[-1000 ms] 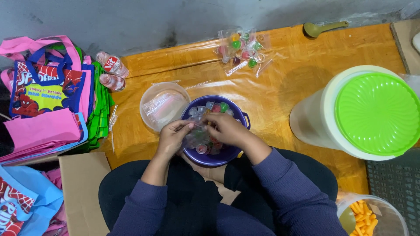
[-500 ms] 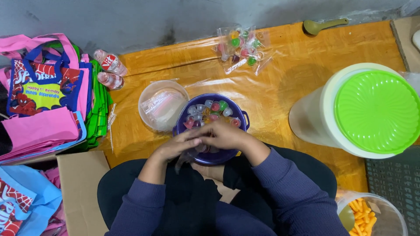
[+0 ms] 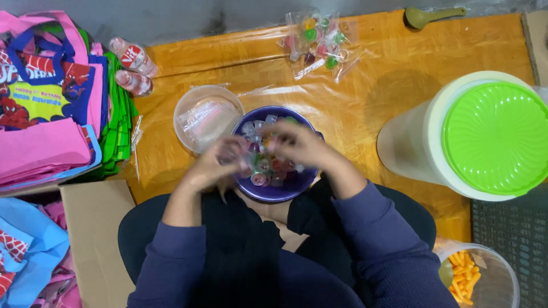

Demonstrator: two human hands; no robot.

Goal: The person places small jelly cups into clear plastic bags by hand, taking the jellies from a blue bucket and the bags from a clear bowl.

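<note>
Small jelly cups (image 3: 268, 165) could be knocked from the purple bowl (image 3: 297, 188) by the blurred left hand (image 3: 214, 165) and right hand (image 3: 299, 145), whose grip cannot be told.

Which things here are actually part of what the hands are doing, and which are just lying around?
In use: left hand, right hand, purple bowl of small jelly cups, clear tub of plastic bags.

Lying about: green-lidded container, filled candy packets, two small bottles, party bags, green spoon, snack tub.

Two hands (image 3: 214, 165) (image 3: 302, 145) (one purple bowl (image 3: 279, 191))
</note>
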